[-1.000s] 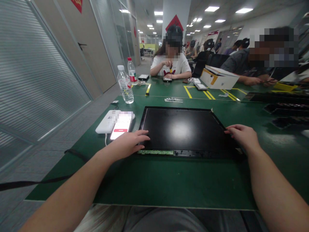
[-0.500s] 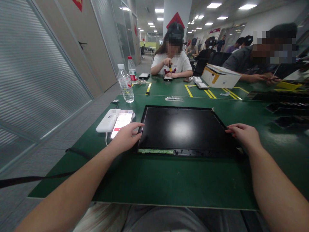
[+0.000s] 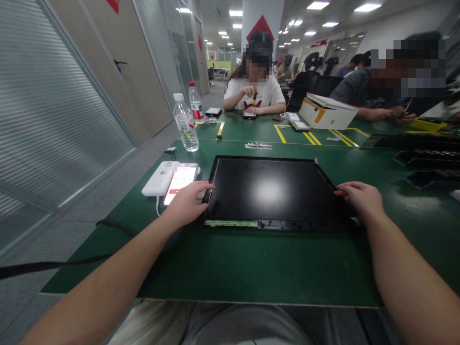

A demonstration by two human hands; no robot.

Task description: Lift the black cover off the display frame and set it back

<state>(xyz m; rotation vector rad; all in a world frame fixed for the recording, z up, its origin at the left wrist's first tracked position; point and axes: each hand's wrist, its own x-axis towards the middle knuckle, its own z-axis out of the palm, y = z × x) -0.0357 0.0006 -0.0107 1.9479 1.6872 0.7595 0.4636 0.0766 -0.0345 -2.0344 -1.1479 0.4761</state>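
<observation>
Flat black rectangular display panel (image 3: 273,189) down on green surface (image 3: 258,268), looks part-stripped: narrow green circuit strip (image 3: 232,224) bared but still in place at near edge; left hand (image 3: 187,201) and right hand (image 3: 360,197) at opposite sides, can't tell if either grip is clamped.

the panel (image 3: 266,187) is black, its slim strip (image 3: 232,224) green, the tabletop (image 3: 251,268) dark green.

L fingers (image 3: 204,185), R fingers (image 3: 345,188) touch blk panel (image 3: 273,189) edges.

Screen (image 3: 273,187) on table (image 3: 258,268), phone (image 3: 182,178) to its left, bottles (image 3: 187,130) behind phone
</observation>
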